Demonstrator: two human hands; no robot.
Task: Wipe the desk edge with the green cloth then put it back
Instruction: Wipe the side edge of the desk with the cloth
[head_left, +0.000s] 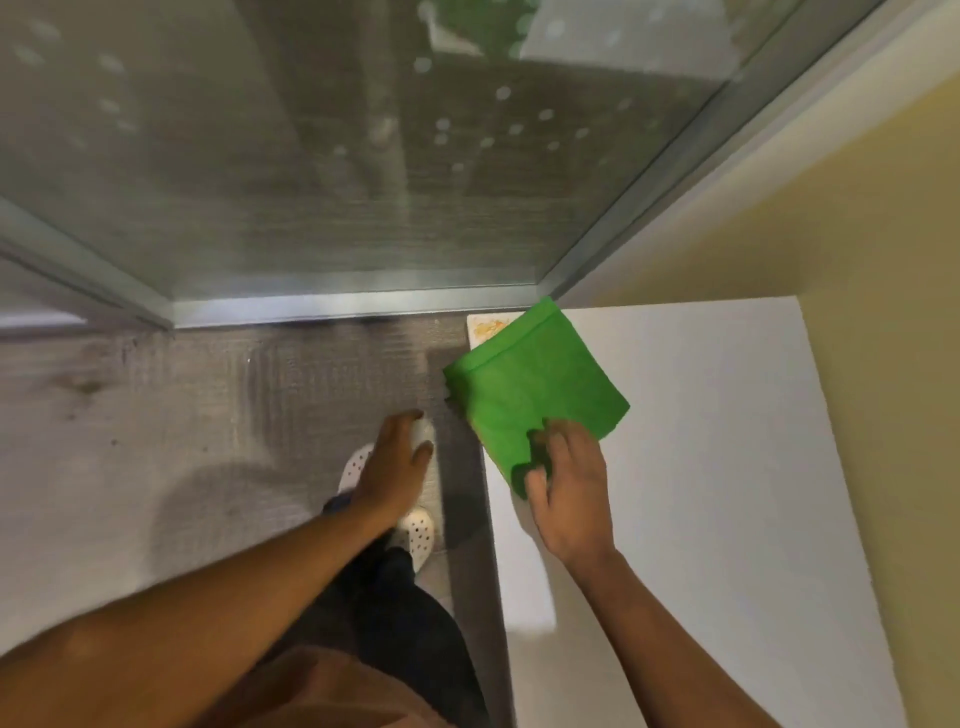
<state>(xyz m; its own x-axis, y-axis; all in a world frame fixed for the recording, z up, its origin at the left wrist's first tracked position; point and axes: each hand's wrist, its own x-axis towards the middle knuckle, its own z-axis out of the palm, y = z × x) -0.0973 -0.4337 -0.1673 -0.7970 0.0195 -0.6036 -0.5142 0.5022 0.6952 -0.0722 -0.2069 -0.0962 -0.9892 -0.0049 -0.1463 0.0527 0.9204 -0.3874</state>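
A folded green cloth lies on the far left corner of the white desk, overhanging the desk's left edge a little. My right hand grips the cloth's near corner, fingers curled into the fabric. My left hand hangs over the floor to the left of the desk, fingers loosely apart, holding nothing. An orange-yellow stain shows on the desk's far corner, just beyond the cloth.
A glass partition with a metal frame stands right behind the desk and floor. A yellow wall borders the desk on the right. Grey wood floor lies to the left, with my white perforated shoes near the desk edge.
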